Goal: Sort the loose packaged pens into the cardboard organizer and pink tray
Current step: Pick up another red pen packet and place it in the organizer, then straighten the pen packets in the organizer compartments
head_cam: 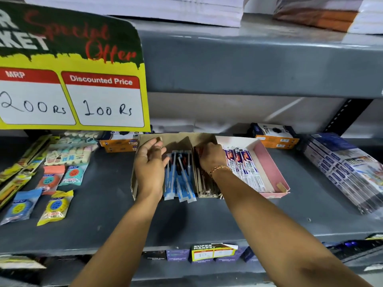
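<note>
A brown cardboard organizer (pixel 178 139) stands on the grey shelf, split into compartments. Blue and white packaged pens (pixel 180 183) fill its middle compartment, and dark brown packaged pens (pixel 207 187) fill the right one. Beside it on the right sits the pink tray (pixel 269 168), holding white and purple pen packs (pixel 246 168) along its left half. My left hand (pixel 150 162) hovers over the organizer's left compartment with fingers spread and nothing in it. My right hand (pixel 210 157) reaches into the right compartment, fingers curled on the far ends of the dark packs.
A yellow price sign (pixel 72 79) hangs from the upper shelf at left. Packets in blue, yellow and orange (pixel 53 191) lie on the shelf's left. Orange boxes (pixel 275 135) stand behind the tray. Flat plastic-wrapped packs (pixel 348 170) are stacked at right.
</note>
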